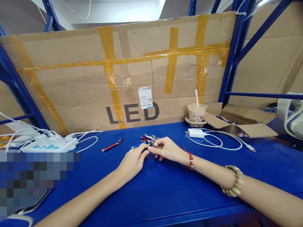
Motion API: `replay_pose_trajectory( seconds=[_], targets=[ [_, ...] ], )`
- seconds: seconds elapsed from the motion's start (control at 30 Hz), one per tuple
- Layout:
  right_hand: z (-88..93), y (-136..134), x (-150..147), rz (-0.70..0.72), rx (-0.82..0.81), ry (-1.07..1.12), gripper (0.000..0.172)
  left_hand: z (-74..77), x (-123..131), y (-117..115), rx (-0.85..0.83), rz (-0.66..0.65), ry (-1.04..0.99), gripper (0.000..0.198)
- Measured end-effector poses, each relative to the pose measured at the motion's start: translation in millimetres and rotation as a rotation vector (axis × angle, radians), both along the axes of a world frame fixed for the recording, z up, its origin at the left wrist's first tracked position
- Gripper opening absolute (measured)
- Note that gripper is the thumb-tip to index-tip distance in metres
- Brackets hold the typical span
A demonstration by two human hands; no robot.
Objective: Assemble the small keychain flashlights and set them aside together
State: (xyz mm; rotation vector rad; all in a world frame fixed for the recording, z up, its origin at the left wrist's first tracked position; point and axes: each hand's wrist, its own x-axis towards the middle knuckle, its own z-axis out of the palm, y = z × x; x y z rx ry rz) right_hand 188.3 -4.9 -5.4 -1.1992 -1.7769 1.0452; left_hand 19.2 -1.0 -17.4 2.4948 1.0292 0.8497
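My left hand (133,159) and my right hand (167,149) meet at the middle of the blue table (151,195), fingertips pinched together. Between them is a small silver and dark piece, mostly covered by the fingers. Just behind lie several slim metal tubes with clips, among them a blue tube (136,146), a dark red one (145,139) and a silver one (150,137). Apart on the left lies a red pen-shaped tube (110,147) with a carabiner clip (121,141). A red beaded bracelet (191,161) circles my right wrist.
A lidded drink cup (197,113) with a straw stands at the back, beside an open cardboard box (246,119). A white charger (196,133) and cable lie right. Left are a power strip (49,145) and a pixelated area. A taped cardboard sheet (82,91) stands behind.
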Motion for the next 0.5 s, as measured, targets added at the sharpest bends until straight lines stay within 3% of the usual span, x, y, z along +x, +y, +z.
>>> replay_pose_trajectory(
  seconds=[0.2,0.37,0.5],
  targets=[
    [-4.5,4.0,4.2,-0.124,0.371,-0.123,0.036,6.5,0.8,-3.1,0.028,0.145,0.090,0.019],
    [-7.4,2.1,2.4,0.034,0.503,-0.140,0.033,8.4,1.1,-5.9,0.057,0.158,0.109,0.023],
    [-9.4,-4.0,-3.2,0.165,0.534,-0.222,0.041,1.7,0.7,-1.6,0.097,0.054,0.090,0.025]
  ],
)
